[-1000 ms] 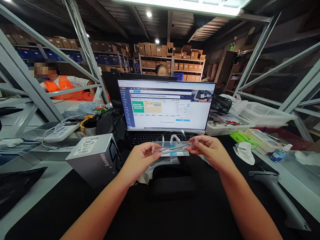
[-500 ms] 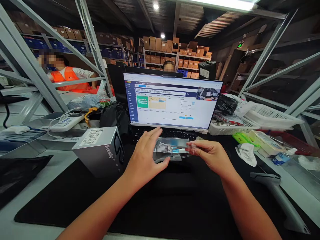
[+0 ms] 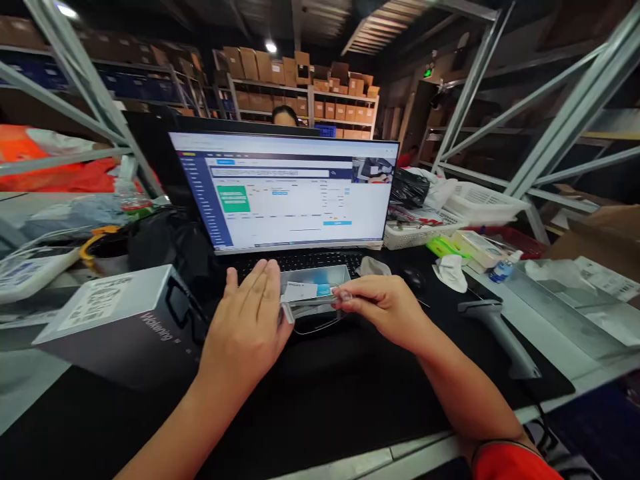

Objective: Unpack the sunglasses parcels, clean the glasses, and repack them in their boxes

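Observation:
In front of the monitor is a shallow grey open box (image 3: 315, 275) with a white and blue slip of paper (image 3: 303, 291) inside. My left hand (image 3: 245, 327) is at the box's left end, fingers straight and pressed together, thumb tucked around the near corner. My right hand (image 3: 383, 303) pinches a small clear plastic piece (image 3: 344, 297) at the box's right side; its exact kind is unclear. A thin cable (image 3: 320, 329) loops below the box's near edge. Left of my left hand stands a grey carton (image 3: 125, 333) with "Wakening" printed on it and a label on top.
A monitor (image 3: 290, 193) stands behind a dark keyboard (image 3: 320, 259). To the right are a mouse (image 3: 414, 280), a grey barcode scanner (image 3: 500, 337), a crumpled white cloth (image 3: 450, 272) and white baskets (image 3: 480, 202). A person's head (image 3: 285, 116) shows behind the monitor.
The view has turned right, so things sit further left. My left hand's spread fingers have come together against the box's left end. My right hand still pinches the clear plastic piece.

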Motion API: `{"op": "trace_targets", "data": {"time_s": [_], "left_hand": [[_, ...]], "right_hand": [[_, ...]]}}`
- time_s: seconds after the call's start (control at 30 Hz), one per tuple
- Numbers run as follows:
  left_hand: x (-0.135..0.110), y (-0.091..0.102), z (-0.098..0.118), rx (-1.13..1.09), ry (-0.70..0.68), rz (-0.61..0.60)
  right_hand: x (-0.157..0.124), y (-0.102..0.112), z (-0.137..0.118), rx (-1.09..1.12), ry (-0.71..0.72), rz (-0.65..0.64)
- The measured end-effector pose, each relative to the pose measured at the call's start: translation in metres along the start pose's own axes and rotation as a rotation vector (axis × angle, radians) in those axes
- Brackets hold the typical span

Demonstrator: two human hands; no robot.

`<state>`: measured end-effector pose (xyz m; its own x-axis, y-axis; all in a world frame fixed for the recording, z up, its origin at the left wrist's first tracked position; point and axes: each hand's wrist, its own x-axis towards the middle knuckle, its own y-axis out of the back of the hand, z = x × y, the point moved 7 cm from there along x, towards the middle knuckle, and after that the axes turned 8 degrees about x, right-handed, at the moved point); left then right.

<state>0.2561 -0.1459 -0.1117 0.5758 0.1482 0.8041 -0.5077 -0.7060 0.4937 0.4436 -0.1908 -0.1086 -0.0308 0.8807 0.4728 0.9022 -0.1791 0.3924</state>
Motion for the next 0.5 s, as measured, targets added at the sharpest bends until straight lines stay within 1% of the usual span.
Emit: {"op": "trace_targets", "data": {"time_s": [0.13, 0.2, 0.27, 0.33, 0.4, 0.5], "left_hand": [[0.000, -0.008, 0.001, -0.019, -0.054, -0.046], [0.000, -0.015, 0.005, -0.036, -0.067, -0.075], [0.002, -0.020, 0.011, -0.054, -0.068, -0.094], [0.004, -0.024, 0.017, -0.094, -0.034, -0.102], [0.008, -0.031, 0.018, -0.198, 0.034, -0.132], [0.013, -0.049, 0.006, -0.367, 0.191, -0.221]], "right_hand": [[-0.001, 0.003, -0.001, -0.065, 0.003, -0.073], [-0.002, 0.003, -0.001, -0.079, 0.008, -0.117], [-0.005, 0.005, -0.001, -0.093, 0.015, -0.129], [-0.009, 0.012, 0.004, -0.105, 0.010, -0.087], [-0.013, 0.025, 0.011, -0.107, -0.008, -0.002], [-0.027, 0.060, 0.030, -0.035, -0.079, 0.194]]}}
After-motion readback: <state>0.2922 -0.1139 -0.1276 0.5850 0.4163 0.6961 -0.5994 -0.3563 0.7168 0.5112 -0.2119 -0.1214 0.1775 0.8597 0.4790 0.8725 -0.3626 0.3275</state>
